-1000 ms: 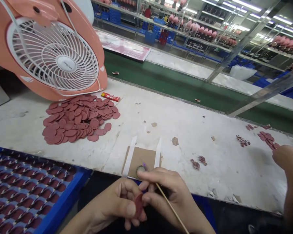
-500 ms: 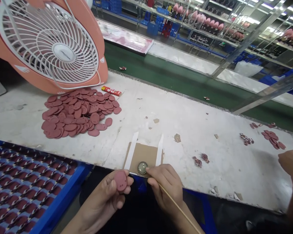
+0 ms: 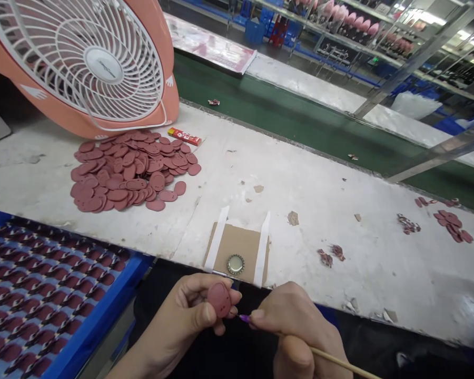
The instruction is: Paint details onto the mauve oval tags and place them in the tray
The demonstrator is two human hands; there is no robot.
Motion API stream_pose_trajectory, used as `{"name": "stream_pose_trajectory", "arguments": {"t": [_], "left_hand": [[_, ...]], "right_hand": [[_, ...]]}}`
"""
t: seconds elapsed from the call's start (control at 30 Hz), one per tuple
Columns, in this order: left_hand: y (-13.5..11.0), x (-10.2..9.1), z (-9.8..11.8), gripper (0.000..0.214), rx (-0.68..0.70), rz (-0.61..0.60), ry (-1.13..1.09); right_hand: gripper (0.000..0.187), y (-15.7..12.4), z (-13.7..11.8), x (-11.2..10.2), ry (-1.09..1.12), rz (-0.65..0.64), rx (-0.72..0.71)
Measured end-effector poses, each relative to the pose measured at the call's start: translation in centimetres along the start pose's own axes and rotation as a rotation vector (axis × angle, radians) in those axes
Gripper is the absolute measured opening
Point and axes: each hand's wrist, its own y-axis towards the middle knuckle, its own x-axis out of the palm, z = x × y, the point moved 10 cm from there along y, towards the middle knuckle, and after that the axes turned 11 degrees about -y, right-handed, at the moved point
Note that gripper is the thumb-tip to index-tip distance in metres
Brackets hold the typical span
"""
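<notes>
Two bare hands work at lower centre: the left hand [image 3: 177, 321] pinches a two-holed maroon oval [image 3: 220, 300], and the right hand [image 3: 296, 329] grips a thin wooden stick [image 3: 332, 358] with a purple tip [image 3: 244, 318]. A loose pinch could drop the oval past the worktop [image 3: 379, 273] edge.

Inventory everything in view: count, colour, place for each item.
White-topped workbench: one, white, across the view.
Desk fan with wire grille: one, salmon-orange and white, upper left.
Flat oval pieces: many, maroon, heaped at left on the bench.
Small cardboard packet: one, red and yellow, beside the heap.
Blue plastic tray: one, blue, lower left, holding rows of maroon pieces.
Brown card square with white tape strips: one, brown, at the bench's near edge.
Crimped metal cap: one, silver, on the card.
Small scraps: several, maroon, right side of bench.
Left hand: one, bottom centre, holding a flat maroon oval piece.
Right hand: one, lower right of centre, holding a thin wooden stick with a purple tip.
</notes>
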Motion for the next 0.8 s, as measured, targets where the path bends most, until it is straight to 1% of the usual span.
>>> {"name": "stream_pose_trajectory", "arguments": {"t": [0.17,0.37,0.47,0.53,0.6,0.67,0.73,0.8], "left_hand": [[-0.2,0.0,0.2,0.033,0.025,-0.012,-0.02],[-0.2,0.0,0.4,0.032,0.035,-0.013,-0.026],[-0.1,0.0,0.4,0.03,0.033,-0.018,-0.024],[-0.1,0.0,0.4,0.03,0.029,-0.024,-0.016],[-0.1,-0.2,0.4,0.03,0.023,-0.018,-0.014],[-0.1,-0.6,0.4,0.03,0.024,-0.003,-0.017],[0.0,-1.1,0.5,0.03,0.036,0.02,-0.016],[0.1,-1.6,0.7,0.032,0.058,0.045,-0.007]], "right_hand": [[0.03,-0.1,-0.1,0.8,-0.034,-0.075,-0.013],[0.028,1.1,-0.7,1.5,-0.049,-0.189,-0.053],[0.026,1.3,-1.0,1.9,-0.055,-0.197,-0.07],[0.026,1.1,-0.9,1.8,-0.048,-0.16,-0.055],[0.027,0.7,-0.5,1.2,-0.019,-0.097,-0.027],[0.028,0.1,0.3,0.6,-0.009,-0.078,-0.003],[0.026,-0.4,1.4,0.6,-0.098,-0.127,-0.005],[0.022,-0.7,2.6,1.0,-0.237,-0.201,-0.024]]}}
